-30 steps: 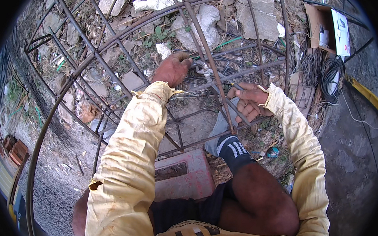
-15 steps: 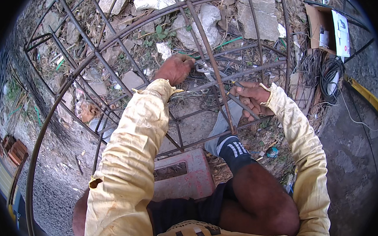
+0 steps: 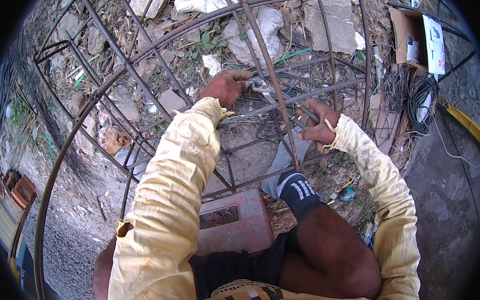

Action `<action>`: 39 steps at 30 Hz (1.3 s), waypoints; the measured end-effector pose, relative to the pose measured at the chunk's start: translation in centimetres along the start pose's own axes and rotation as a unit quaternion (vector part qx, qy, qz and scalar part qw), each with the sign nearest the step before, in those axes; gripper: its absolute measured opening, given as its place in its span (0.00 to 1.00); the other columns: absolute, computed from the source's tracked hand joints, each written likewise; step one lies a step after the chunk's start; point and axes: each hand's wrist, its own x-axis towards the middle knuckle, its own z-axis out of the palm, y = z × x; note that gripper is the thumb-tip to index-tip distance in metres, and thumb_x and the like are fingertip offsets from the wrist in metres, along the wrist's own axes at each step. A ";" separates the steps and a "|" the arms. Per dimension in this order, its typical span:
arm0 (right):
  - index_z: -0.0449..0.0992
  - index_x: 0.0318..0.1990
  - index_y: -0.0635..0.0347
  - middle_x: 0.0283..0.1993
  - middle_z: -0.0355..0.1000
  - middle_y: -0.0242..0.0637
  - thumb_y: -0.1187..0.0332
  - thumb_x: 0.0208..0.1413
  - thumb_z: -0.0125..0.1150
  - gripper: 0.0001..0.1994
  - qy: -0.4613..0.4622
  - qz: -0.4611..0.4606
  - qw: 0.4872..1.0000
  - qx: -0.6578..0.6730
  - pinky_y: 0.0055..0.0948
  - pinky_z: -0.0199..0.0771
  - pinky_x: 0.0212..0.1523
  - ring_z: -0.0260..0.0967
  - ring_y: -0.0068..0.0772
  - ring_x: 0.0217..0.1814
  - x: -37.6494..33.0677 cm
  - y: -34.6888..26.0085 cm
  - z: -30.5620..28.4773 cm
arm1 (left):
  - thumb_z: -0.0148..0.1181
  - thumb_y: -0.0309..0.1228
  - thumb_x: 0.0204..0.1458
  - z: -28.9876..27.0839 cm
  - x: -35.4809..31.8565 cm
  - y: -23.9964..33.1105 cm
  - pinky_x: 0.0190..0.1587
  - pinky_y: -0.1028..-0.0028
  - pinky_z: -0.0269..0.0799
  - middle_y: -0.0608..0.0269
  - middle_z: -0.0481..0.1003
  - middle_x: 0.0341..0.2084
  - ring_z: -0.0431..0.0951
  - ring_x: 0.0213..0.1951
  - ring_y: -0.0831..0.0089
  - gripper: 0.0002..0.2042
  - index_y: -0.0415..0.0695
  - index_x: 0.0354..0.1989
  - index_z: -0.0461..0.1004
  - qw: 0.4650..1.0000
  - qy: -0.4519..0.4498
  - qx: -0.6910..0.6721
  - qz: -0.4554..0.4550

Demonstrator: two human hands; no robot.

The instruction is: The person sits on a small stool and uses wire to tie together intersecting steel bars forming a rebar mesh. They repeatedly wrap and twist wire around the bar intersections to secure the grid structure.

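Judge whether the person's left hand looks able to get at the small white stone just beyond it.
Probably yes: the left hand appears close to the small white stone, and none of the steel bars shows between them, though depth is uncertain.

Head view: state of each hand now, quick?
Left hand: fingers partly curled; whether it grips anything cannot be told.
Right hand: closed, holding a dark metal tool.
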 end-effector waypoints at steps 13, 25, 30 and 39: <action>0.57 0.61 0.66 0.49 0.63 0.57 0.56 0.55 0.53 0.30 0.270 -0.090 0.835 -0.471 0.49 0.66 0.51 0.67 0.62 0.47 -1.7 1.7 4.5 | 0.55 0.33 0.55 0.0 -0.2 0.6 0.54 0.71 0.63 0.57 0.73 0.49 0.72 0.51 0.66 0.14 0.49 0.50 0.75 0.998 -0.017 0.026 -0.062; 0.70 0.34 0.62 0.23 0.67 0.34 0.49 0.63 0.41 0.23 0.030 0.088 0.977 0.194 0.31 0.68 0.26 0.64 0.27 0.20 -0.6 2.4 1.6 | 0.52 0.35 0.57 0.1 -0.8 0.8 0.58 0.68 0.62 0.56 0.72 0.51 0.70 0.54 0.60 0.15 0.49 0.51 0.74 0.995 0.013 0.100 0.003; 0.70 0.45 0.67 0.29 0.72 0.41 0.51 0.64 0.37 0.25 0.049 -0.010 0.985 -0.165 0.33 0.74 0.35 0.71 0.32 0.28 1.0 3.0 -0.1 | 0.52 0.35 0.56 0.2 -0.8 1.0 0.58 0.68 0.62 0.56 0.72 0.50 0.70 0.54 0.60 0.15 0.49 0.51 0.74 0.996 0.014 0.091 -0.003; 0.69 0.47 0.69 0.37 0.70 0.68 0.32 0.53 0.38 0.41 0.169 0.023 0.932 -0.320 0.47 0.70 0.44 0.68 0.68 0.43 0.5 1.1 2.0 | 0.52 0.37 0.56 0.0 -0.4 0.4 0.58 0.67 0.63 0.59 0.70 0.53 0.70 0.54 0.60 0.15 0.55 0.51 0.74 0.995 0.001 0.102 0.000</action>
